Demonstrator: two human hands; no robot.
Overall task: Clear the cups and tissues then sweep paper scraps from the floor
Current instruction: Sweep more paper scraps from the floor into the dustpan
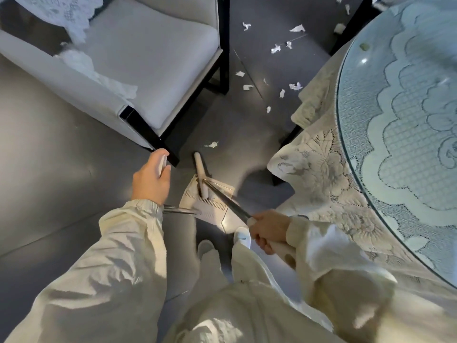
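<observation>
White plastic fills both grips. The left hand [150,179] is clenched round the top of the dustpan handle [162,164]. A thin metal shaft runs down from under the wrist to the dustpan [210,206], which sits on the floor [61,169] just ahead of the person's shoes [242,235]. Gripping it from the top lets the person stay upright and keeps the pan's mouth facing twelve o'clock, toward the litter.

The right hand [268,231] is wrapped tight round the white grip of the broom [227,199], fingers fully curled. Its dark pole slants away to ten o'clock and ends at the pale broom head [200,174]. The head lies over the pan's front edge, touching it or just above it; blur there leaves that unsettled.

Beyond the tools, the nearest paper scrap [211,144] lies just past the broom head at twelve o'clock, near the dark leg of the chair [148,58]. The other paper scraps [275,48] are strewn farther off at one o'clock, along the lane of floor between the chair and the table [342,134]. The table stands at three o'clock, and its lace cloth [316,169] hangs close beside the right arm.

Every scrap that shows lies on the floor beyond the pan, so I judge the sweeping barely begun. The first stroke should draw that nearest piece back toward six o'clock.
</observation>
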